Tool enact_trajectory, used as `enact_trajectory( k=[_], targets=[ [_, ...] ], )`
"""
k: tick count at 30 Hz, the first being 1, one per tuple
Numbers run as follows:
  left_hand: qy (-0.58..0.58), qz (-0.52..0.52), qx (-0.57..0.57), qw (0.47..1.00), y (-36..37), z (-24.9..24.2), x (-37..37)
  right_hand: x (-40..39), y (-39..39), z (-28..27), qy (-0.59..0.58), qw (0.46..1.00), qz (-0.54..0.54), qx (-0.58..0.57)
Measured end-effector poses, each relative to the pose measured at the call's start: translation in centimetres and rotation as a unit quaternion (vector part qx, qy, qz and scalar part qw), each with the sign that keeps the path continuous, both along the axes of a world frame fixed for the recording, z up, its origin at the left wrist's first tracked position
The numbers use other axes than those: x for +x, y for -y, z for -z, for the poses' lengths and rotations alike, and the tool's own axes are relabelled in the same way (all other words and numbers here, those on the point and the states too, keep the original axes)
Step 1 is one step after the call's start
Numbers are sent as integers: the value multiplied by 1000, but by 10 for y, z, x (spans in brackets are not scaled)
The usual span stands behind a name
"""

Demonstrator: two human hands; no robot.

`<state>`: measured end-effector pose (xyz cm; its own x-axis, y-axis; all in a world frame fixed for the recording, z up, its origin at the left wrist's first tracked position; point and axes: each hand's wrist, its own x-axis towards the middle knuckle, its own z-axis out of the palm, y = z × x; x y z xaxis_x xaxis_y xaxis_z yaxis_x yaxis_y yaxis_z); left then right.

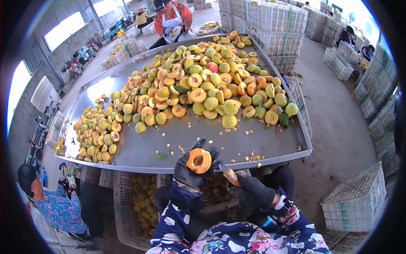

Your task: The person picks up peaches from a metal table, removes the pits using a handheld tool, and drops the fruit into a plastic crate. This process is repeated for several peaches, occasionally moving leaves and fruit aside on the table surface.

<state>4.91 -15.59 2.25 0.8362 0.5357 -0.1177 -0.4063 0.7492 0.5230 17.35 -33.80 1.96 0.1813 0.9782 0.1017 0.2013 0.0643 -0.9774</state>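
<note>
My left hand, in a dark glove, is closed around a halved yellow peach, its cut face up and a brown hollow in the middle. Close by on the right, my gloved right hand grips a knife by its pale wooden handle. The short blade points toward the peach half and is partly hard to see. Both hands are at the near edge of a metal table. On it lies a big heap of whole and halved peaches, with small pale pits scattered in front.
Below the table edge stand crates holding peaches. A co-worker sits at the left; another person works across the table. Stacked white crates rise behind, and one crate stands at the right on the concrete floor.
</note>
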Motion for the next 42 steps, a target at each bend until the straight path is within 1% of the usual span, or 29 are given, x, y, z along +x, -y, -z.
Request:
enact_trajectory(
  k=[2,3,4,6,8,9,10,11,12,14,15,17,18,19,21,24,27,30,31,32,33,34,35,37,39,40,42],
  targets=[
    [-84,-22,177,980,16,12,-5,-6,0,-20,161,987,14,14],
    [-139,-11,291,947,21,19,-7,-12,0,-13,123,992,16,18],
    [-191,1,399,897,26,26,-9,-15,2,-13,150,988,16,13],
    [-217,3,461,860,38,33,-14,-20,5,-16,204,979,14,4],
    [-168,-16,378,910,48,37,-17,-22,6,-11,162,984,-1,-78],
    [-43,-1,172,984,42,59,-20,-23,7,-12,167,981,0,-99],
    [74,5,-50,996,38,64,-19,-25,9,-14,173,978,2,-121],
    [62,-4,-65,996,42,68,-20,-28,10,-24,205,971,11,-123],
    [50,-12,-79,996,51,51,-17,-30,11,-29,238,963,20,-124],
    [28,-28,-107,994,64,20,-10,-31,12,-21,253,959,18,-125],
    [16,-37,-121,992,68,15,-9,-32,12,-17,261,957,16,-126],
    [-61,-51,35,996,68,29,-11,-35,12,-14,257,957,7,-130],
    [-99,-57,114,987,66,41,-11,-36,11,-12,256,958,2,-132],
    [-137,-63,192,970,64,53,-12,-36,10,-10,279,952,-21,-128],
    [-209,-73,344,913,63,64,-15,-37,7,-5,323,936,-67,-120],
    [-255,-56,475,840,58,60,-19,-45,8,-6,250,957,-25,-143],
    [-297,-35,595,746,50,48,-22,-44,9,7,223,970,-42,-82],
    [-226,-27,636,737,48,34,-25,-40,8,2,267,957,-85,-77],
    [-210,15,616,759,41,48,-24,-40,8,3,268,955,-89,-87],
    [-218,19,656,722,36,60,-29,-40,7,6,270,954,-93,-96],
    [-225,23,694,683,34,60,-30,-39,6,10,271,952,-97,-106],
    [-231,28,730,642,33,62,-31,-40,6,18,232,961,-124,-89],
    [-253,7,696,672,34,71,-31,-40,5,29,194,967,-152,-71],
    [-296,-33,619,726,40,87,-32,-43,5,28,123,975,-159,-97],
    [-309,-27,580,753,42,91,-32,-47,3,16,62,974,-122,-179],
    [-316,-23,560,765,42,88,-32,-48,0,11,65,966,-128,-215],
    [-294,29,684,667,40,74,-34,-48,-6,4,71,946,-138,-285]
  ],
)
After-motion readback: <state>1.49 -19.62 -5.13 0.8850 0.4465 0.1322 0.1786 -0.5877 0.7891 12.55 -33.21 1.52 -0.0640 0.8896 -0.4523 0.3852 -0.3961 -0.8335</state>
